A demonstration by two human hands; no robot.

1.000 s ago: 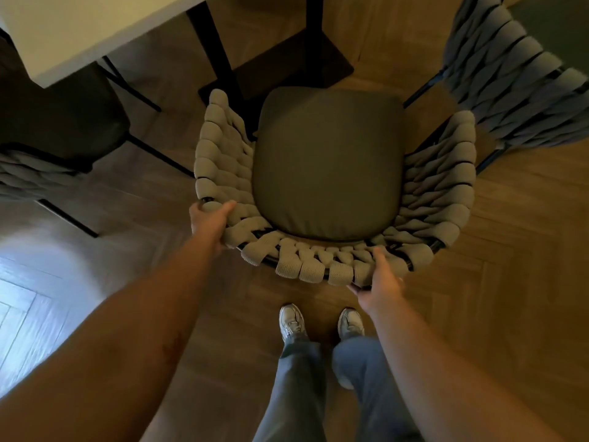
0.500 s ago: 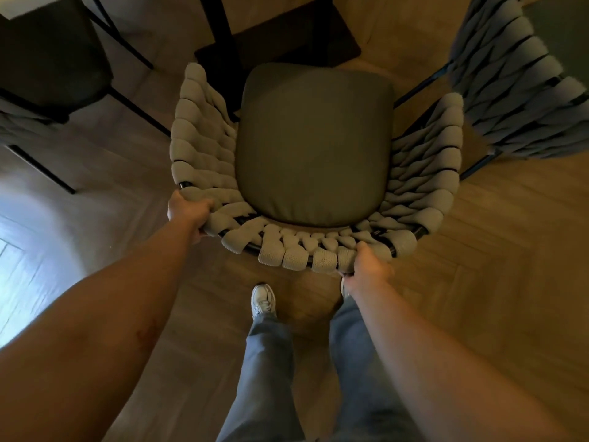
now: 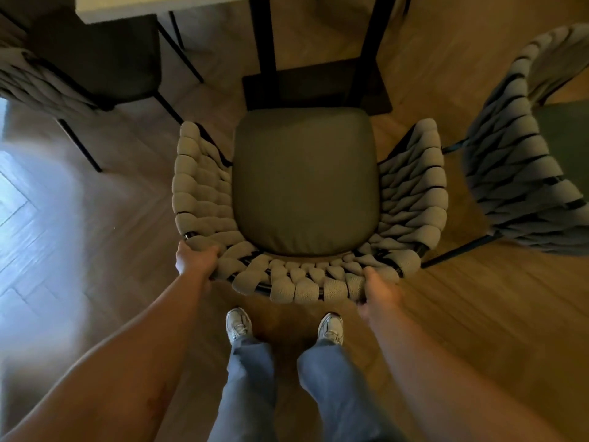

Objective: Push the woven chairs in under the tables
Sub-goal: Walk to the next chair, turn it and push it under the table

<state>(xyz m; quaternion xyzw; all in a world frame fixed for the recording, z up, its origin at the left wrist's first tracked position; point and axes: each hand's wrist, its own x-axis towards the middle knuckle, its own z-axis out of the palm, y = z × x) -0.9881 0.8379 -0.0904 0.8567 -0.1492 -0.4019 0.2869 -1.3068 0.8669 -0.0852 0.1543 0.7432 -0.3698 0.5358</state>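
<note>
A woven chair (image 3: 200,199) with thick grey rope weave and a dark green seat cushion (image 3: 306,180) stands right in front of me, its back towards me. My left hand (image 3: 195,260) grips the back's left corner. My right hand (image 3: 379,290) grips the back rim at the right. The front of the seat reaches the black base (image 3: 315,87) and black legs of the white table (image 3: 153,4), whose edge shows at the top.
A second woven chair (image 3: 516,161) stands close at the right, turned at an angle. A third chair (image 3: 47,87) with a dark seat sits at the upper left, partly under the table. My feet (image 3: 239,325) are just behind the chair on the herringbone wood floor.
The chair has swung round so that it faces the table base squarely, and the table edge has come back into view. Both hands have kept their grip on the back.
</note>
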